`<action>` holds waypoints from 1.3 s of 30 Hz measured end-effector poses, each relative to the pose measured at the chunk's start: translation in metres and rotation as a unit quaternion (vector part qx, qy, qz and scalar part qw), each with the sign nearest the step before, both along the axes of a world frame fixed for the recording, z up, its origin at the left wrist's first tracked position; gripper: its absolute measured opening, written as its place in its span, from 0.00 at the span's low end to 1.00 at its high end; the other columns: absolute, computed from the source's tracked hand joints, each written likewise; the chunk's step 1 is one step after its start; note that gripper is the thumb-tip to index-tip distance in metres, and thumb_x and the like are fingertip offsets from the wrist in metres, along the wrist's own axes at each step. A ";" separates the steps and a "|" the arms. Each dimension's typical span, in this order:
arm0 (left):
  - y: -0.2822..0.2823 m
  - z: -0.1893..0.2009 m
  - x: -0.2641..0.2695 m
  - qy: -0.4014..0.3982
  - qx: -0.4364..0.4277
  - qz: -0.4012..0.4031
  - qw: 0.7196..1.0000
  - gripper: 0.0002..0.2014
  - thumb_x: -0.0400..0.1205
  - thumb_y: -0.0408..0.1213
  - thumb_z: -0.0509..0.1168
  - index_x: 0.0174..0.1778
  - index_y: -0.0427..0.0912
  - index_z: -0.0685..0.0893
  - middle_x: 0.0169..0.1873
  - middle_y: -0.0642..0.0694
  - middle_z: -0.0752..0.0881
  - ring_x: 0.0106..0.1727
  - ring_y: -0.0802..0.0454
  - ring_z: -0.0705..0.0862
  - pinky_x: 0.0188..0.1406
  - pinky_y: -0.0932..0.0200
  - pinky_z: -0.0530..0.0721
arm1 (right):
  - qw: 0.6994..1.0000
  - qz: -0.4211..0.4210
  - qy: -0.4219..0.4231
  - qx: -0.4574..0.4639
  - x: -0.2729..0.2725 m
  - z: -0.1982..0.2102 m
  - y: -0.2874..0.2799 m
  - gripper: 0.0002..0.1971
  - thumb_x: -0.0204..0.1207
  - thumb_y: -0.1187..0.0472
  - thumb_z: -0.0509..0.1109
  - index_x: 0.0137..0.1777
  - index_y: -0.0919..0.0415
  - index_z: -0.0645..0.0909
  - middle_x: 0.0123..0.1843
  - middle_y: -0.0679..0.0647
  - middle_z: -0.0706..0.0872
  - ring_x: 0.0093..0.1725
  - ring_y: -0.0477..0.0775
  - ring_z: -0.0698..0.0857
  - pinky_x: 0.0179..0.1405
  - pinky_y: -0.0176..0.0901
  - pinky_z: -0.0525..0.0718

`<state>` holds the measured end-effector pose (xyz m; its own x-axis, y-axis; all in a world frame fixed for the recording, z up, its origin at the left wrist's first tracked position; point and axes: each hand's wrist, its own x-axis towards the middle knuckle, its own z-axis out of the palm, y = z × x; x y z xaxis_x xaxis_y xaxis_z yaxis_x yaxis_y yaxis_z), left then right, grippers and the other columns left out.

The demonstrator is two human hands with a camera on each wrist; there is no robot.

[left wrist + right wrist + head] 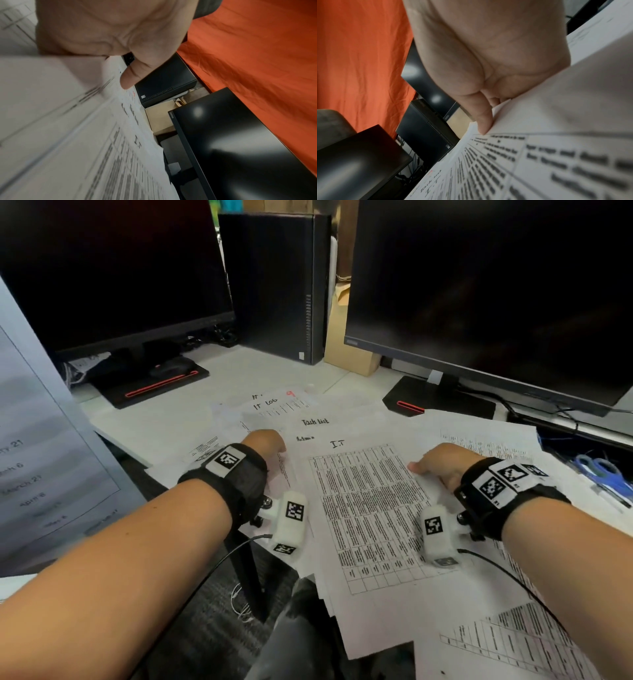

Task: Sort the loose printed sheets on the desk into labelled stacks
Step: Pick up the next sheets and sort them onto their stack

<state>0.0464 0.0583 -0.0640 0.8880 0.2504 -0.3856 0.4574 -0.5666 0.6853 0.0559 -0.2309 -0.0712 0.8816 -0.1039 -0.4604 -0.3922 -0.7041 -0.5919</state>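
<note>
Printed sheets (370,508) mostly unsorted, overlapping; left hand (265,441) and right hand (442,463) both pinching the top table sheet's edges; "IT Log" sheet (274,404) beyond.

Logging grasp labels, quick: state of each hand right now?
Left hand: grips the left edge of the printed table sheet.
Right hand: pinches that sheet's right edge, thumb on top.
</note>
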 end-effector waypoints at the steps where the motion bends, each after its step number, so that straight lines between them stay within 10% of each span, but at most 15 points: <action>1: -0.004 0.002 -0.001 -0.014 -0.001 0.016 1.000 0.22 0.85 0.31 0.58 0.77 0.37 0.69 0.76 0.39 0.70 0.74 0.45 0.72 0.75 0.56 0.69 | 1.000 0.004 0.003 0.010 0.001 -0.001 0.006 0.20 0.79 0.59 0.68 0.66 0.72 0.78 0.68 0.69 0.80 0.69 0.67 0.79 0.70 0.59 0.77; 8: -0.008 -0.021 -0.004 -0.042 -0.145 0.027 0.988 0.26 0.74 0.34 0.74 0.67 0.31 0.78 0.64 0.31 0.82 0.65 0.36 0.81 0.67 0.42 0.80 | 0.999 0.011 0.018 0.026 -0.002 -0.004 0.021 0.07 0.79 0.58 0.69 0.42 0.60 0.79 0.66 0.67 0.82 0.66 0.67 0.82 0.68 0.61 0.79; 15: -0.017 0.020 -0.015 -0.155 -0.272 0.004 0.950 0.23 0.75 0.25 0.71 0.66 0.34 0.77 0.60 0.32 0.84 0.59 0.36 0.85 0.61 0.37 0.83 | 0.977 -0.061 -0.060 0.196 -0.033 0.044 0.004 0.11 0.80 0.60 0.67 0.60 0.63 0.79 0.58 0.59 0.88 0.57 0.61 0.86 0.62 0.62 0.81; 21: -0.058 0.106 -0.028 -0.336 -0.182 -0.075 0.921 0.12 0.79 0.38 0.66 0.59 0.50 0.80 0.59 0.52 0.86 0.60 0.51 0.84 0.63 0.47 0.82 | 0.944 -0.043 -0.287 0.157 -0.075 0.110 -0.010 0.14 0.83 0.62 0.62 0.67 0.56 0.79 0.61 0.49 0.86 0.57 0.52 0.86 0.61 0.51 0.82; 27: -0.105 0.175 -0.069 -0.468 -0.212 -0.081 0.854 0.11 0.86 0.39 0.56 0.64 0.51 0.69 0.45 0.63 0.78 0.47 0.65 0.79 0.46 0.64 0.81 | 0.815 -0.122 -0.542 0.166 -0.115 0.140 -0.019 0.11 0.83 0.64 0.59 0.62 0.49 0.73 0.58 0.43 0.82 0.59 0.43 0.82 0.61 0.37 0.79; 34: -0.128 0.142 -0.088 -0.478 -0.163 -0.135 0.853 0.12 0.87 0.46 0.54 0.64 0.48 0.66 0.57 0.54 0.80 0.53 0.61 0.80 0.49 0.64 0.77 | 0.830 -0.142 -0.512 0.170 -0.125 0.128 -0.037 0.13 0.80 0.59 0.67 0.60 0.48 0.69 0.57 0.47 0.82 0.55 0.46 0.82 0.61 0.52 0.82; 39: -0.131 0.127 -0.082 -0.430 -0.202 -0.137 0.869 0.14 0.87 0.45 0.56 0.68 0.49 0.66 0.56 0.57 0.79 0.55 0.60 0.80 0.53 0.63 0.75 | 0.762 -0.123 -0.614 0.164 -0.122 0.168 -0.042 0.31 0.75 0.65 0.68 0.75 0.48 0.60 0.71 0.52 0.76 0.64 0.48 0.81 0.68 0.48 0.80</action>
<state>-0.0356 -0.0731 0.0626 0.8960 -0.0178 0.4437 -0.4374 -0.2072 0.8751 -0.0660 -0.2730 0.0965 0.6404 -0.3925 0.6602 0.5039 -0.4340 -0.7468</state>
